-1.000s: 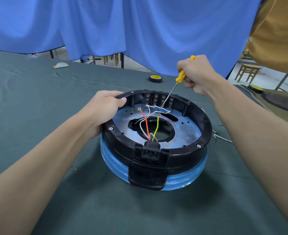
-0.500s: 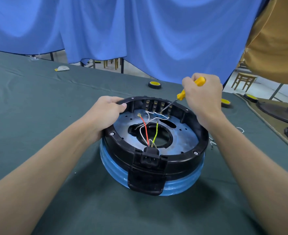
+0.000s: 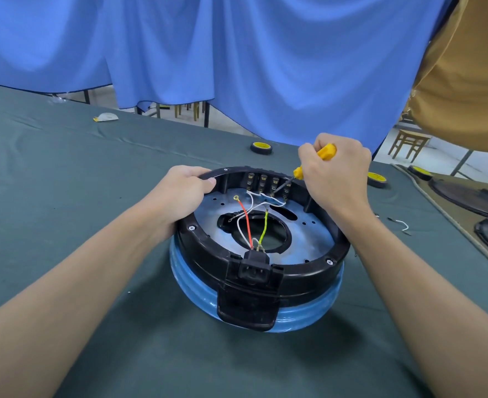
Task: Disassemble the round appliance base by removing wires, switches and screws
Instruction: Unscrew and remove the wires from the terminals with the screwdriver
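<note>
Round appliance base [image 3: 208, 254] sits open side up at the middle of the counter [image 3: 64, 202], black housing over a blue-wrapped lower body. The fingers [image 3: 308, 158] of the right hand [image 3: 334, 173] are clenched round the yellow handle of a screwdriver [image 3: 326, 152]; its tip meets the terminal row [image 3: 262, 182] on the far inner wall. The fingers [image 3: 205, 183] of the left hand [image 3: 182, 191] grasp the far-left rim and brace the housing.

Status, as judged: early. Work is at the terminal row and most removal is outstanding.
- The white wires [image 3: 251, 200] run to the terminals and are not yet freed.
- The red wire [image 3: 247, 222] and yellow-green wire [image 3: 263, 228] are joined at the power socket [image 3: 254, 270]. Whether their far ends are fastened cannot be told.
- Rim screws [image 3: 191, 227] are in place.
- A short wire offcut [image 3: 403, 224] lies on the counter to the right, well apart from the base.
</note>
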`<state>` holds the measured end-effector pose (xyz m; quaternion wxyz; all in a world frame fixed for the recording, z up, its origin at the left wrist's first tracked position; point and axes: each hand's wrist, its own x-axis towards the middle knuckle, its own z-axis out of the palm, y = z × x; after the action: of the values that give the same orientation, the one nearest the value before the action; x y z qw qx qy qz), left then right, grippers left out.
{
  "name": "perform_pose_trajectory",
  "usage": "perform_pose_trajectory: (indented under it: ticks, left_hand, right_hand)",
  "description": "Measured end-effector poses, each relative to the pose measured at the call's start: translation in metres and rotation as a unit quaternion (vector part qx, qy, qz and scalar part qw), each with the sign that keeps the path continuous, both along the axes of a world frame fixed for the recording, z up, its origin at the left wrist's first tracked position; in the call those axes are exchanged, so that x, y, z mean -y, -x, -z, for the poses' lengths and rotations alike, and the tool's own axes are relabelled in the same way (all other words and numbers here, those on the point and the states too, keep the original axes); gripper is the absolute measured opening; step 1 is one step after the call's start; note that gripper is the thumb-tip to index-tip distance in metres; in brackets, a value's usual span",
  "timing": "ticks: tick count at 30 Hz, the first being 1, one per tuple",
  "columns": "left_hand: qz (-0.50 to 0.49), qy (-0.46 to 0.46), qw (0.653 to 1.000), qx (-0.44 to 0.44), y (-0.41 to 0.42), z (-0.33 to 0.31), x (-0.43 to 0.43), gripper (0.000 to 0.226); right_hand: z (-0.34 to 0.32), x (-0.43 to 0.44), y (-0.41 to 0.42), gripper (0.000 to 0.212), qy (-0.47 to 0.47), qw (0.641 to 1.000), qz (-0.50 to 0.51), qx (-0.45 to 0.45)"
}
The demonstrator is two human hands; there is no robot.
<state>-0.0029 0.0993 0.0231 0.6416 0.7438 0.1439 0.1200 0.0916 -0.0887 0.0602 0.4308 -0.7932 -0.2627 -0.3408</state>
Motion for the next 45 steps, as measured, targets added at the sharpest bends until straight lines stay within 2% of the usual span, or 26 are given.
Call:
perform_pose_trajectory:
  ticks: [11,17,24,32,40,45]
  left_hand:
    - [-0.004,-0.003,1.000,-0.002,0.000,0.001,0.000,0.033]
    - [-0.006,-0.001,1.000,-0.001,0.000,0.001,0.000,0.030]
    - [-0.007,0.001,1.000,0.000,-0.001,0.002,0.000,0.032]
    - [-0.007,0.002,1.000,0.000,0.000,0.002,0.000,0.035]
    - [-0.007,-0.001,1.000,-0.002,0.000,0.000,0.000,0.033]
    - [-0.012,-0.007,1.000,-0.002,0.000,-0.001,0.001,0.033]
  right_hand:
    - [0.000,0.003,-0.001,0.041,-0.032,0.999,0.019,-0.023]
    - [0.002,0.000,0.008,0.037,0.022,0.999,-0.013,0.029]
    - [0.004,0.002,0.010,0.042,0.042,0.996,-0.021,0.072]
    - [0.003,0.002,0.008,0.033,0.034,0.999,-0.005,0.041]
    - [0.000,0.002,-0.001,0.037,0.022,1.000,0.000,0.007]
    - [-0.013,-0.002,-0.025,0.042,-0.045,0.991,0.002,-0.125]
